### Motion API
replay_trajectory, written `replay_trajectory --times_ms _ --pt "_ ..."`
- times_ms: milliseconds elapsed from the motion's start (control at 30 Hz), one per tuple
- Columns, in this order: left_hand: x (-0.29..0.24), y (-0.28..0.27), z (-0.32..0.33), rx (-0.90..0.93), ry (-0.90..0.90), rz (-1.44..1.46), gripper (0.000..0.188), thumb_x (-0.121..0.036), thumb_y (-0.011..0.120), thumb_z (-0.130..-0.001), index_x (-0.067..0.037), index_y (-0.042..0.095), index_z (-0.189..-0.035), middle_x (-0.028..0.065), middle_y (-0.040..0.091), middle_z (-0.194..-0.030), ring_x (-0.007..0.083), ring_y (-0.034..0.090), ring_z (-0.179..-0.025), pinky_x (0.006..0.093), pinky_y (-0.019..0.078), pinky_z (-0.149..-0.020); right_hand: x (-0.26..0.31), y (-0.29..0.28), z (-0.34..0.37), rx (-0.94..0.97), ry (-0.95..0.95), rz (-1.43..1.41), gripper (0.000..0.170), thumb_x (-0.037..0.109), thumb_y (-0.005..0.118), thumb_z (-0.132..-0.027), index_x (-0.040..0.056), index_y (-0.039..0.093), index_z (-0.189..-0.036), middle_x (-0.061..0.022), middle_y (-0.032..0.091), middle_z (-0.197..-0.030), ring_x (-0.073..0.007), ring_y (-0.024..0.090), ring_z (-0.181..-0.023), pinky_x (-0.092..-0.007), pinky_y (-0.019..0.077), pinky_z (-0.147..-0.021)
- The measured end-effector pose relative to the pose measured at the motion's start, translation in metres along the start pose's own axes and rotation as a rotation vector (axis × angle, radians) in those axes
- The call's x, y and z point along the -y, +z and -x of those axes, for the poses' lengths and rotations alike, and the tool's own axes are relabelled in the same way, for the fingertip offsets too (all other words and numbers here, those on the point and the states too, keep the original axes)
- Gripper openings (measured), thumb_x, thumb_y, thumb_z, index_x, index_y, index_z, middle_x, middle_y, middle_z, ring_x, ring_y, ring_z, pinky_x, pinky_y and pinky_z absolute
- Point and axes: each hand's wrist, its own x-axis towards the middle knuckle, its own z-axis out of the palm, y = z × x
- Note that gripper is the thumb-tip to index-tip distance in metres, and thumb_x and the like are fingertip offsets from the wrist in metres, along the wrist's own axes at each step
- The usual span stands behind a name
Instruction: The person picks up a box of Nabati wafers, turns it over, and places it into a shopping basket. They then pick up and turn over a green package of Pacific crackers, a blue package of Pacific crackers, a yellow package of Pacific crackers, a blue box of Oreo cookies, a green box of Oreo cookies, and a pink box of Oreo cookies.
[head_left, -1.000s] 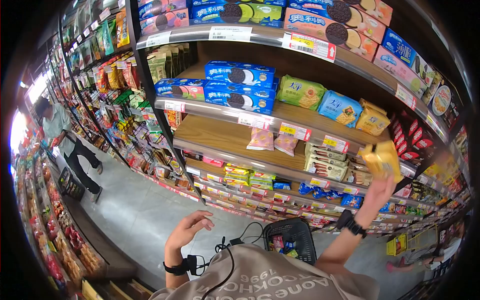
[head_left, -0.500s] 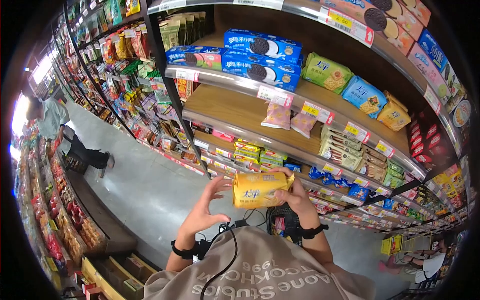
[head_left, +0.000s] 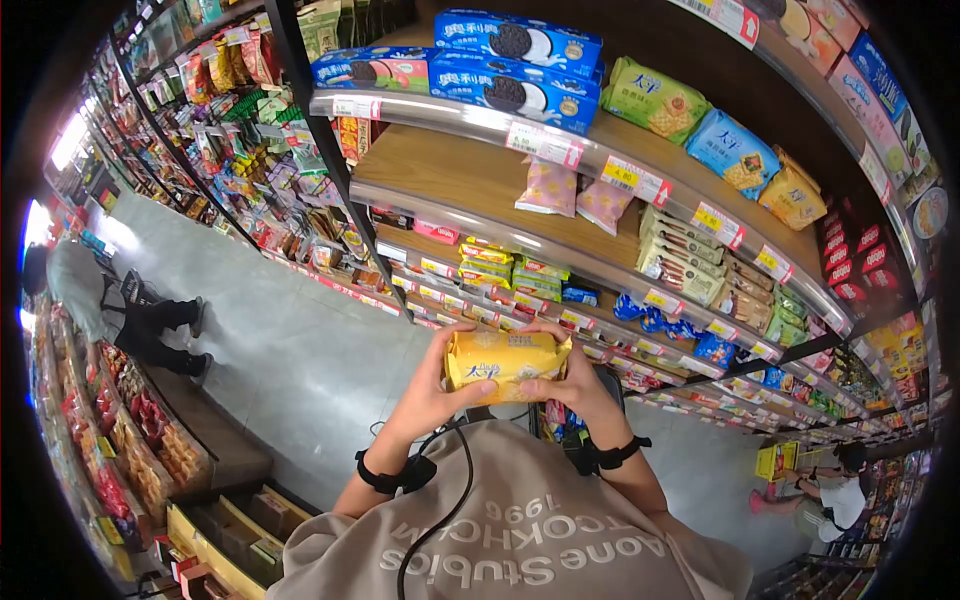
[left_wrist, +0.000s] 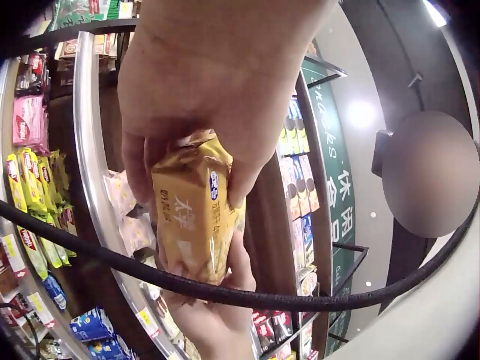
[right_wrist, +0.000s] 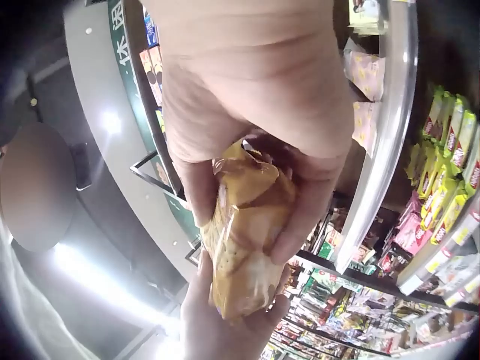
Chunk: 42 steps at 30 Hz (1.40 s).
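Note:
A yellow packet of crackers is held level in front of the chest, between both hands. The left hand grips its left end, thumb on the near face and fingers behind. At the other end the right hand grips it the same way. In the left wrist view the packet shows its printed side below the left hand. From the right wrist, the right hand pinches the crinkled end of the packet.
Shelves ahead hold blue cookie boxes, a green packet, a blue packet and yellow packets. A dark basket is partly hidden below the right hand. One person stands at left, another is low at right.
The yellow packet came from the right-hand shelf side to the chest, carried by the right hand. The left hand has moved in and taken its left end. The shelves have shifted in view.

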Motion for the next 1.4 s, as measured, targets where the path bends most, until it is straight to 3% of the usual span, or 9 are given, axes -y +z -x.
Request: replay_trajectory --times_ms 300,567,733,1033,1133,1400 --pt "0.004 -0.002 0.007 -0.038 -0.070 0.051 0.071 -0.006 0.080 -0.087 -0.003 0.040 -0.145 0.0121 0.053 -0.134 0.0203 0.053 -0.124 0.0348 0.0448 -0.106 -0.006 0.007 0.001 -0.053 0.018 0.038 0.062 0.019 0.085 -0.078 0.0039 0.056 -0.130 -0.0077 0.061 -0.126 -0.0165 0.056 -0.118 -0.0340 0.0448 -0.104" --pt "0.004 0.001 0.009 -0.041 -0.124 0.145 0.070 -0.005 0.076 -0.090 -0.003 0.036 -0.148 0.0123 0.053 -0.135 0.0206 0.052 -0.127 0.0352 0.0446 -0.107 -0.023 0.014 0.006 -0.079 0.047 -0.160 0.067 0.025 0.086 -0.080 0.0056 0.053 -0.134 -0.0094 0.059 -0.129 -0.0208 0.055 -0.123 -0.0349 0.0418 -0.108" --pt "0.002 0.007 0.005 0.002 -0.157 0.143 0.068 -0.007 0.075 -0.092 -0.004 0.035 -0.147 0.0123 0.052 -0.135 0.0201 0.052 -0.127 0.0351 0.0448 -0.106 -0.029 0.011 0.012 -0.128 0.104 -0.186 0.066 0.024 0.084 -0.082 0.0046 0.051 -0.135 -0.0087 0.060 -0.127 -0.0189 0.056 -0.120 -0.0346 0.0436 -0.105" --pt "0.020 0.049 -0.008 -0.016 -0.208 0.150 0.058 -0.013 0.071 -0.096 -0.004 0.037 -0.142 0.0104 0.057 -0.126 0.0159 0.055 -0.118 0.0332 0.0474 -0.101 -0.033 -0.001 0.040 -0.317 0.162 -0.316 0.058 0.014 0.082 -0.086 0.0023 0.050 -0.133 -0.0065 0.062 -0.121 -0.0147 0.059 -0.112 -0.0307 0.0482 -0.098" --pt "0.020 0.073 -0.015 -0.071 -0.338 0.158 0.054 -0.014 0.073 -0.095 -0.003 0.041 -0.138 0.0094 0.059 -0.120 0.0142 0.057 -0.111 0.0320 0.0495 -0.096 -0.046 -0.011 0.057 -0.384 0.141 -0.300 0.059 0.015 0.083 -0.085 0.0023 0.051 -0.133 -0.0063 0.062 -0.121 -0.0145 0.059 -0.113 -0.0302 0.0485 -0.098" --pt "0.054 0.133 0.002 -0.154 -0.237 0.092 0.051 -0.015 0.076 -0.093 -0.002 0.045 -0.132 0.0079 0.061 -0.112 0.0129 0.059 -0.101 0.0285 0.0516 -0.088 -0.067 -0.033 0.098 -0.507 0.092 -0.330 0.050 0.014 0.083 -0.085 -0.0001 0.054 -0.125 -0.0068 0.065 -0.112 -0.0128 0.063 -0.104 -0.0289 0.0520 -0.091"
